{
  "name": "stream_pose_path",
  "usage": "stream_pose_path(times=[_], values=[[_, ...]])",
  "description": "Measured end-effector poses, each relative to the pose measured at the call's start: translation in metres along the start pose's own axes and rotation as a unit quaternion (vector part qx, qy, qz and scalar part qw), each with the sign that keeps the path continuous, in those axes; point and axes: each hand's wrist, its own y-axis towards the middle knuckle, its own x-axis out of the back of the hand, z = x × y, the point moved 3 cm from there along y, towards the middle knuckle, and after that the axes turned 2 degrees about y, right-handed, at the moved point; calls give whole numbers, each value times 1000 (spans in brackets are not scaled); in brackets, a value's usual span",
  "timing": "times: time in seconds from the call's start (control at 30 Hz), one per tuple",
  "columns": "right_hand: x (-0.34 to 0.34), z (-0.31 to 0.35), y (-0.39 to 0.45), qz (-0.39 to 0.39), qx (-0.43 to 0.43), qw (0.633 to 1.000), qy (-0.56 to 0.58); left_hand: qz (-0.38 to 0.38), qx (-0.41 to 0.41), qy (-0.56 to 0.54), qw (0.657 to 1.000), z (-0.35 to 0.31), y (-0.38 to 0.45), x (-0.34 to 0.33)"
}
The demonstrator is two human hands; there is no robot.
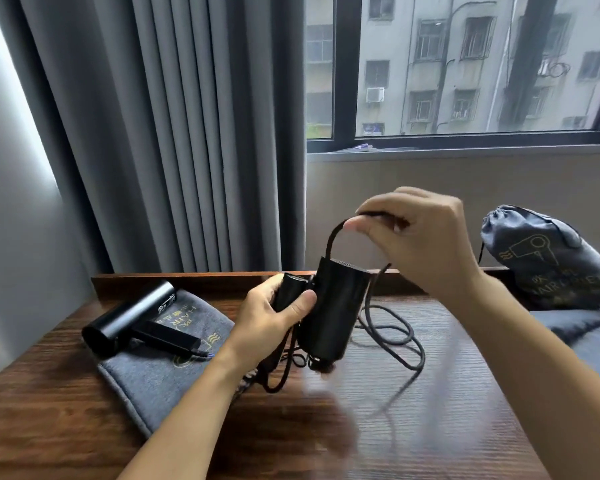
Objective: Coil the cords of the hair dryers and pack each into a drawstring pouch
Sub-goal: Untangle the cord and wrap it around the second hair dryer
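Note:
My left hand (274, 311) grips the handle of a black hair dryer (333, 310), held above the wooden table with its barrel upright. My right hand (420, 237) pinches the dryer's black cord (406, 341) above the barrel, forming a loop over the top. The rest of the cord lies in loose loops on the table behind and right of the dryer. A second black hair dryer (132, 318) lies on a flat grey drawstring pouch (160, 375) at the left. A filled grey pouch (548, 258) with a hair dryer print stands at the right.
The wooden table (413, 427) has a raised back edge against grey curtains (174, 133) and a window sill. A dark cushion or seat (582, 327) borders the table at the right, under the filled pouch.

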Motion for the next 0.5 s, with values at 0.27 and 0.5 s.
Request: stream_pose_path(times=[0.27,0.5], values=[[-31,-70,6,71,-199,977,9,106,12,-113,988,-12,-14,-11],[-68,-78,-50,184,-200,961,41,29,30,-228,973,-13,-12,-8]])
